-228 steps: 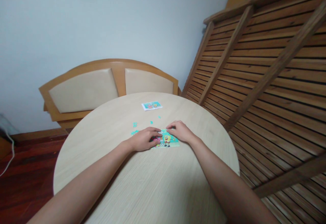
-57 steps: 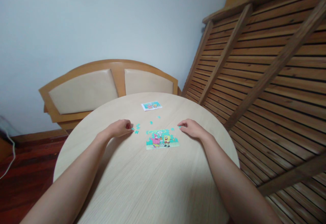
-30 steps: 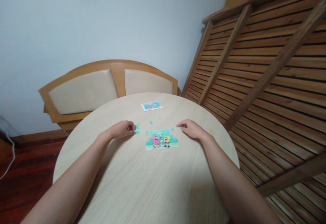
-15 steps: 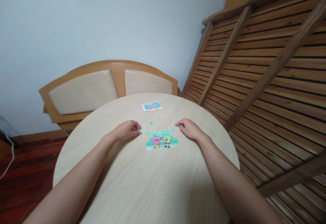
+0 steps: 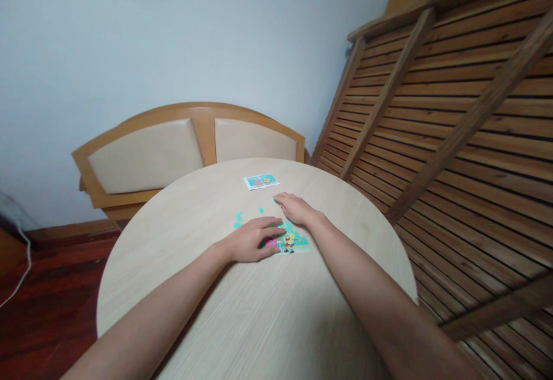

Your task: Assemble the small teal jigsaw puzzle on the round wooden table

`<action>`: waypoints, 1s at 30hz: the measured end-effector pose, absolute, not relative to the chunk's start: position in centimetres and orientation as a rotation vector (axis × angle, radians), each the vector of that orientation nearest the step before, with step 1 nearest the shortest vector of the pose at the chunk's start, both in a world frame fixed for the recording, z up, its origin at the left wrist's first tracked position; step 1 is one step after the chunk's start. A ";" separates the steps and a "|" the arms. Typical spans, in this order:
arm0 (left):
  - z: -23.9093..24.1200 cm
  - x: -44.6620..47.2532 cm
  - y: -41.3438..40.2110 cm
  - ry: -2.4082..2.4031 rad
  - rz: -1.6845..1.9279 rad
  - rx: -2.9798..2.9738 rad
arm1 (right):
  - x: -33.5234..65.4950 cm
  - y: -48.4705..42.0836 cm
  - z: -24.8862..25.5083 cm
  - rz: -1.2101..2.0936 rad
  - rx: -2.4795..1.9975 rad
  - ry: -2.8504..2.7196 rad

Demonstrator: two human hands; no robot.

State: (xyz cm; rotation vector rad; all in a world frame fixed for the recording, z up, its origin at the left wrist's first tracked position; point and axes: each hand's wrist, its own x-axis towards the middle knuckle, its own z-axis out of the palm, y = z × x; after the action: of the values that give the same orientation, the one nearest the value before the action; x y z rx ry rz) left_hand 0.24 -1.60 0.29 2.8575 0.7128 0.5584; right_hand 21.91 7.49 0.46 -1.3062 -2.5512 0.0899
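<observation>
On the round pale-wood table (image 5: 259, 311) lies a small cartoon jigsaw puzzle (image 5: 290, 243), teal with a pink and a yellow figure, and everything else sits around it. The left hand (image 5: 253, 239) rests palm-down on the puzzle's left part, fingers together and stretched flat across it, covering that side; it grips nothing. The right hand (image 5: 295, 208) lies just beyond the puzzle's far edge, palm down with fingers extended and close together — the fingertips are beside a tiny teal piece, though whether they touch it cannot be told. A few loose teal pieces (image 5: 237, 219) lie scattered on the table just left of and beyond the puzzle. Farther beyond the puzzle, near the table's far rim, sits a small picture card (image 5: 261, 181). Behind the table — past that card — stands a padded wooden bench back (image 5: 147, 152).
</observation>
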 end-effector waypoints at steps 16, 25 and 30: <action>0.6 0.2 -2.2 0.707 0.506 2.837 | 25.7 5.1 0.1 0.058 -1.458 -2.457; 1.1 0.9 -2.6 0.725 0.489 2.813 | 29.2 3.3 0.0 0.204 -1.441 -2.337; 1.0 1.1 -2.5 0.719 0.494 2.817 | 29.6 3.4 -0.5 0.178 -1.440 -2.250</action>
State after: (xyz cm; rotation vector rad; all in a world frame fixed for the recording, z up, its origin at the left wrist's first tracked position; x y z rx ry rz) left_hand 1.06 -2.46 0.97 2.8173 0.7192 0.4937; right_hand 29.57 3.36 -0.52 -1.4398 -2.2504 0.1781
